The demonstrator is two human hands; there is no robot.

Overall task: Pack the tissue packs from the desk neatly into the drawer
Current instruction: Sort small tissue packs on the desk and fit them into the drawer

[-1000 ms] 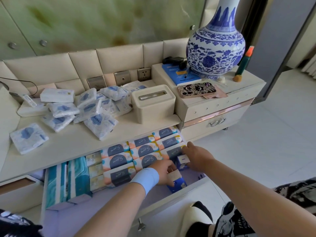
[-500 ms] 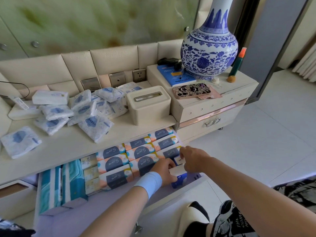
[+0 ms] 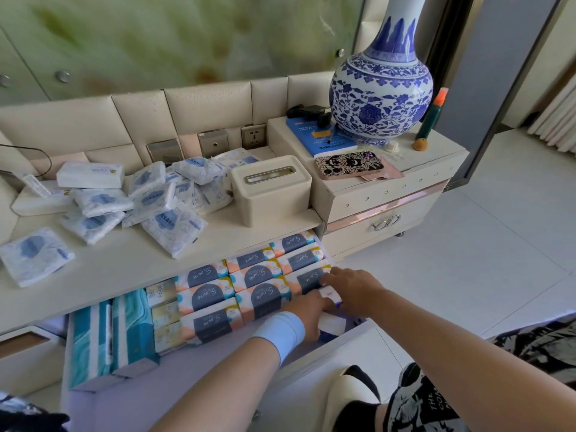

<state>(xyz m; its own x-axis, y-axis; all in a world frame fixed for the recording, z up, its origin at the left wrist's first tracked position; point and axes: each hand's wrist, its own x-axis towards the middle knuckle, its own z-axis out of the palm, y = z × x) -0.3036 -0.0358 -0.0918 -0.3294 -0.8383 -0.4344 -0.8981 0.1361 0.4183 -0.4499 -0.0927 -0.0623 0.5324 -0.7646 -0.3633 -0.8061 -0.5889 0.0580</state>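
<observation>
The open drawer under the desk holds neat rows of navy-and-orange tissue packs. A loose pile of white-and-blue tissue packs lies on the desk, with one more pack off at its left end. Both hands are in the drawer's right front corner. My left hand, which wears a pale blue wristband, grips a small white pack low in that corner. My right hand reaches in from the right and pinches another small white-and-blue pack just above it.
Teal-striped tissue boxes and small yellow-white packs fill the drawer's left part. A cream tissue box stands on the desk. On the nightstand to the right are a blue-and-white vase, a phone and a blue book.
Both hands have pushed deeper into the drawer's right front corner, and the small packs have sunk lower between them. The desk pile has not moved.
</observation>
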